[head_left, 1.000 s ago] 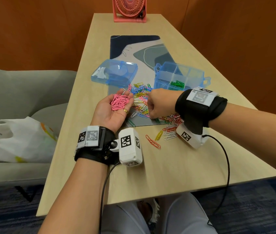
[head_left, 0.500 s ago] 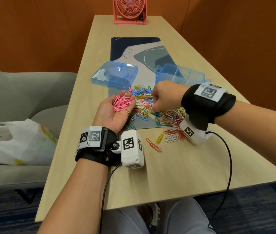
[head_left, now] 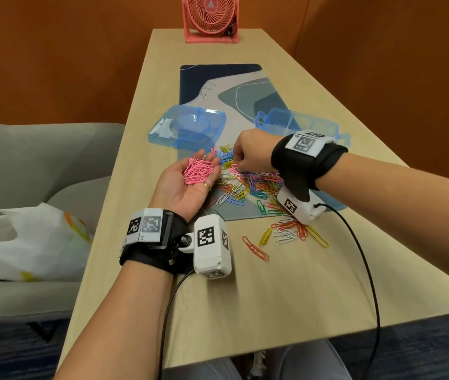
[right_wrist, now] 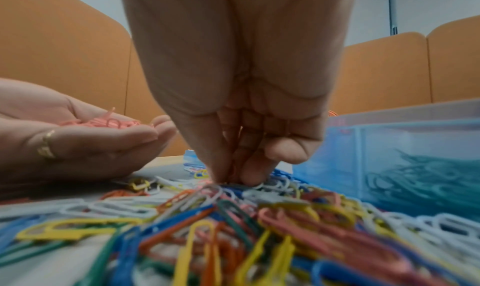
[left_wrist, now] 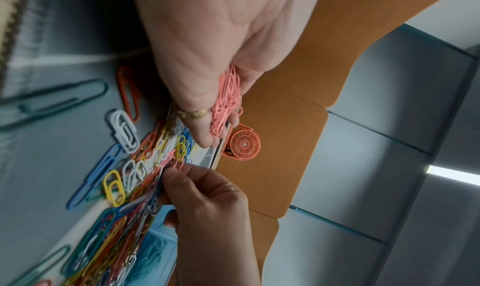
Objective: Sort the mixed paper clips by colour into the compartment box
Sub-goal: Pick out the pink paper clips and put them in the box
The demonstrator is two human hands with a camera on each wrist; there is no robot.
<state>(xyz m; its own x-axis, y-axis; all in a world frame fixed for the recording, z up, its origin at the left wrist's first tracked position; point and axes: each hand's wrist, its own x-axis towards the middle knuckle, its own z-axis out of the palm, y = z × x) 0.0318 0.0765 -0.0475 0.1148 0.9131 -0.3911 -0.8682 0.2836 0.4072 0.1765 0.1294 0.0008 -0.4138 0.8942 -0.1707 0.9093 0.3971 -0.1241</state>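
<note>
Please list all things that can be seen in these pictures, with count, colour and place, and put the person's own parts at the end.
table: one, light wood, under everything
mat: one, navy and grey, mid-table
fan: one, pink, far end of table
lid: one, clear blue, left of mat
box: one, clear blue, on the mat behind right hand
mixed clips: many, several colours, on mat and table
pink clips: a handful, in left palm
bag: one, white, on grey sofa at left
left hand: palm up, cupping pink clips
right hand: fingertips pinching into the mixed clips
</note>
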